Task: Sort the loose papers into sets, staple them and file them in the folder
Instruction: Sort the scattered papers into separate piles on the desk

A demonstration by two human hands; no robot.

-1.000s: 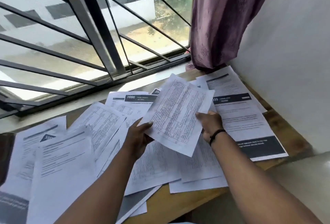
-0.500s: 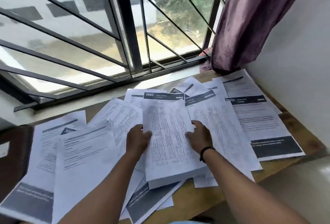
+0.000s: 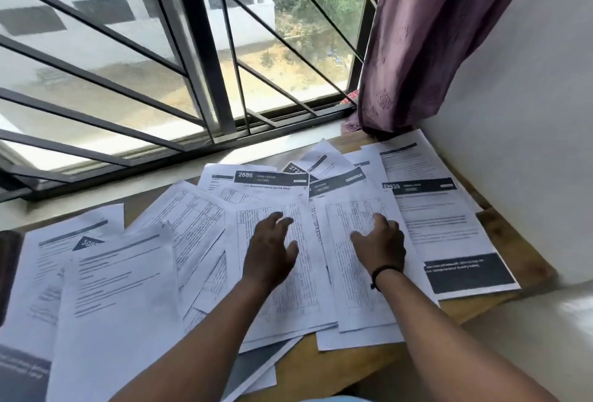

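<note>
Printed papers (image 3: 442, 225) overlap across the wooden surface (image 3: 349, 366) below a barred window (image 3: 192, 64), with a purple curtain (image 3: 426, 42) far right. Left hand (image 3: 269, 251) and right hand (image 3: 382, 244) hover over the sheets, each grip loose, fingers spread, holding nothing.

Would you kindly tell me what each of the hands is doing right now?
Left hand: open, fingers spread over a table-printed sheet, holding nothing.
Right hand: open, fingers loosely bent on the neighbouring sheet, holding nothing.

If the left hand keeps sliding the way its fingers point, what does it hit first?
Probably the sheet headed 2886, which lies just beyond the left hand toward the window; more of the table-printed page under it comes first.
</note>
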